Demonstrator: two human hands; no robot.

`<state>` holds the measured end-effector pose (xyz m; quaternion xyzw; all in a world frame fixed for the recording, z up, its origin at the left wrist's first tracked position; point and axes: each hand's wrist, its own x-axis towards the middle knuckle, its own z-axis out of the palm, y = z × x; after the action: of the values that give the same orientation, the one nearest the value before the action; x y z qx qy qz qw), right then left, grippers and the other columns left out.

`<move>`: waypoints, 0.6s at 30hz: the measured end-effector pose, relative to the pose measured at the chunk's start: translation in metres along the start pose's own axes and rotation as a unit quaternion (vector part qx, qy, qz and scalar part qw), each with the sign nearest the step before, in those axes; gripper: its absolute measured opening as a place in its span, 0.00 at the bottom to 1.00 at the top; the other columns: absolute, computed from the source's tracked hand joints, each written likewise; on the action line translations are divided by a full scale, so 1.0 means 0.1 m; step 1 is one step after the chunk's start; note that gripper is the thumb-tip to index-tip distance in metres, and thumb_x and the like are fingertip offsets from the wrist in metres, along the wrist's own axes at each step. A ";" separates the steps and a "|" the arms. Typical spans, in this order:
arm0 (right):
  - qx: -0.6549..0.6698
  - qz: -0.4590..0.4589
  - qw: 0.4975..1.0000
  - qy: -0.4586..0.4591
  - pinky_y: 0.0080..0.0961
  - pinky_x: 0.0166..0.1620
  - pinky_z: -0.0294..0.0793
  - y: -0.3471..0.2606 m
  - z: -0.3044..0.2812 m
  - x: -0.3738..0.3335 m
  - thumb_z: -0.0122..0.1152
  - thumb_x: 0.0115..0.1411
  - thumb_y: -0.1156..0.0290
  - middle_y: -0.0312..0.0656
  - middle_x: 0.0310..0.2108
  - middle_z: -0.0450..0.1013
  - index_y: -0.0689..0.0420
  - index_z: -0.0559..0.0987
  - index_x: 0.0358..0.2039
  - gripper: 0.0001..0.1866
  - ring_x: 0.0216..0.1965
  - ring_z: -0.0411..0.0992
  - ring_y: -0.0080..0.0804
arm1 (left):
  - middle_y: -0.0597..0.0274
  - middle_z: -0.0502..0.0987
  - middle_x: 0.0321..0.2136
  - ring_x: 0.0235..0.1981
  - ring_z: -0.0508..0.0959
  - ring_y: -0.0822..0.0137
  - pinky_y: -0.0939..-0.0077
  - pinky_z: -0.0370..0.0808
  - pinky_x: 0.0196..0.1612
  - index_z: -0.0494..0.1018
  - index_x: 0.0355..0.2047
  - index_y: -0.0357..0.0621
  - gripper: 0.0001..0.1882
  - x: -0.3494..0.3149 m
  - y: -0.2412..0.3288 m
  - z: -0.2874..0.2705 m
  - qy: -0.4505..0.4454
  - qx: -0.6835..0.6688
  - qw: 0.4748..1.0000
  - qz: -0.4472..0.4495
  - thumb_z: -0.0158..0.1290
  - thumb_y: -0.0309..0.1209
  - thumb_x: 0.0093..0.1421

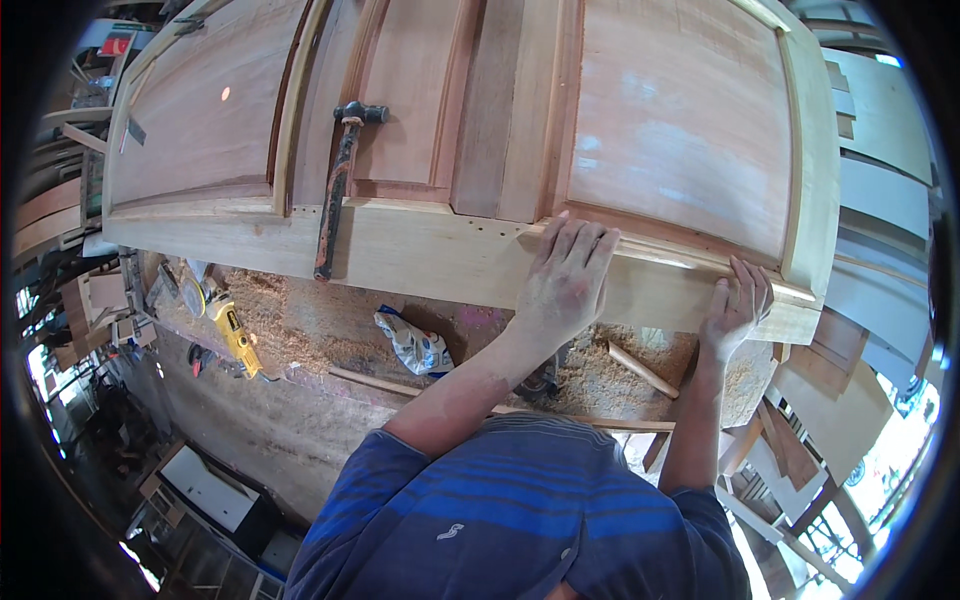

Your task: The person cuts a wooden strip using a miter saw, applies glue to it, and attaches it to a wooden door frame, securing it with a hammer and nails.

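A pale wooden moulding strip (668, 250) lies along the near edge of the right-hand panel of a wooden panelled door (430, 240). My left hand (572, 278) grips the strip near its left end, with the fingers bent over it and close together. Toward the right end, my right hand (735, 308) has its fingertips curled over the same strip, the thumb on the near side. The undersides of both hands are hidden. A hammer (340, 185) with a dark head and a worn handle rests on the door, left of my left hand.
Below the door's near edge is a sawdust-covered bench, holding a yellow angle grinder (232, 330), a crumpled white and blue bag (415, 343) and a short wooden stick (643, 370). Boards and sheets (880, 200) lean at the right. A small metal piece (136, 131) lies on the door's left panel.
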<state>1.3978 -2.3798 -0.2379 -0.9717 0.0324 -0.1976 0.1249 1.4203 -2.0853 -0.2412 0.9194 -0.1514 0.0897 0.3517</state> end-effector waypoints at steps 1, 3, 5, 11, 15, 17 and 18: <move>-0.001 -0.001 1.000 0.013 0.52 0.71 0.64 0.00 0.00 0.00 0.67 0.58 0.78 0.43 0.55 0.79 0.53 0.87 0.53 0.20 0.64 0.70 0.50 | 0.57 0.78 0.50 0.55 0.77 0.51 0.48 0.69 0.67 0.76 0.57 0.43 0.21 0.00 0.00 0.00 0.002 -0.006 1.000 -0.002 0.58 0.26 0.63; -0.002 0.010 0.999 0.037 0.53 0.71 0.64 -0.02 -0.01 0.00 0.70 0.61 0.77 0.44 0.59 0.77 0.53 0.87 0.54 0.20 0.65 0.69 0.51 | 0.58 0.79 0.49 0.54 0.78 0.51 0.48 0.70 0.66 0.76 0.57 0.44 0.20 0.00 0.01 0.02 0.004 -0.016 1.000 0.004 0.58 0.25 0.64; -0.008 0.021 0.999 0.045 0.54 0.70 0.64 -0.04 0.00 0.01 0.71 0.61 0.75 0.45 0.61 0.75 0.53 0.86 0.55 0.20 0.65 0.69 0.51 | 0.59 0.80 0.49 0.54 0.78 0.51 0.49 0.70 0.65 0.77 0.58 0.47 0.21 -0.03 0.01 0.04 0.034 -0.019 0.999 -0.006 0.59 0.25 0.64; 0.009 0.049 0.997 0.058 0.60 0.70 0.65 0.11 0.10 -0.07 0.74 0.62 0.65 0.48 0.64 0.72 0.48 0.84 0.61 0.25 0.70 0.65 0.52 | 0.58 0.81 0.49 0.54 0.78 0.51 0.50 0.70 0.61 0.79 0.57 0.50 0.18 -0.07 0.03 0.01 0.063 0.034 0.997 -0.023 0.58 0.26 0.67; 0.002 0.086 0.992 0.090 0.58 0.70 0.65 0.00 0.01 -0.04 0.72 0.63 0.66 0.47 0.65 0.71 0.48 0.84 0.60 0.23 0.70 0.65 0.52 | 0.58 0.82 0.48 0.53 0.78 0.51 0.51 0.69 0.61 0.81 0.55 0.50 0.15 -0.07 0.06 0.04 0.075 0.022 0.996 0.036 0.58 0.26 0.68; -0.001 0.055 0.995 0.081 0.57 0.72 0.63 0.03 0.03 -0.05 0.69 0.63 0.66 0.46 0.65 0.72 0.47 0.85 0.59 0.22 0.71 0.64 0.52 | 0.60 0.81 0.48 0.53 0.77 0.51 0.51 0.69 0.62 0.80 0.54 0.49 0.16 -0.07 0.05 0.05 0.072 0.006 0.996 0.055 0.58 0.25 0.67; -0.004 0.062 0.994 0.089 0.57 0.72 0.63 0.03 0.02 -0.05 0.69 0.63 0.66 0.46 0.65 0.72 0.47 0.85 0.59 0.22 0.71 0.64 0.52 | 0.60 0.81 0.48 0.53 0.77 0.51 0.51 0.69 0.62 0.80 0.54 0.49 0.16 -0.07 0.03 0.06 0.070 0.003 0.995 0.066 0.58 0.25 0.67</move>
<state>1.3941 -2.3819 -0.2426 -0.9469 0.1040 -0.2752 0.1295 1.4132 -2.0896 -0.2456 0.8999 -0.1864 0.1778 0.3518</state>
